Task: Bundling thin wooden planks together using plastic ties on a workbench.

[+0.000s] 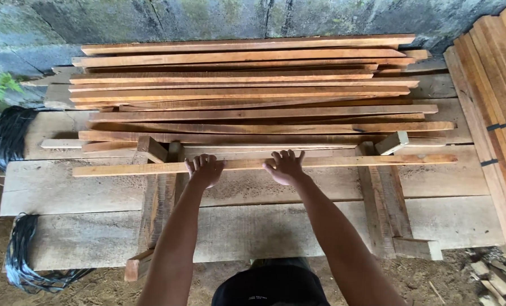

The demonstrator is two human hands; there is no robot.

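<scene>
Both my hands rest on one long thin wooden slat (377, 160) that lies crosswise over two wooden rails of a jig (377, 192). My left hand (204, 170) grips the slat left of its middle, fingers curled over its far edge. My right hand (286, 166) holds the same slat a little to the right, fingers over the top. Beyond the slat lies a loose stack of several similar reddish slats (247, 90), spread across the bench up to the wall.
The bench is made of wide grey planks (71, 187). Black strapping bundles (12, 136) hang at its left end. A strapped pile of slats (499, 85) leans at the right. A mossy concrete wall (151, 20) stands behind. Wood offcuts (491, 275) lie on the dirt floor.
</scene>
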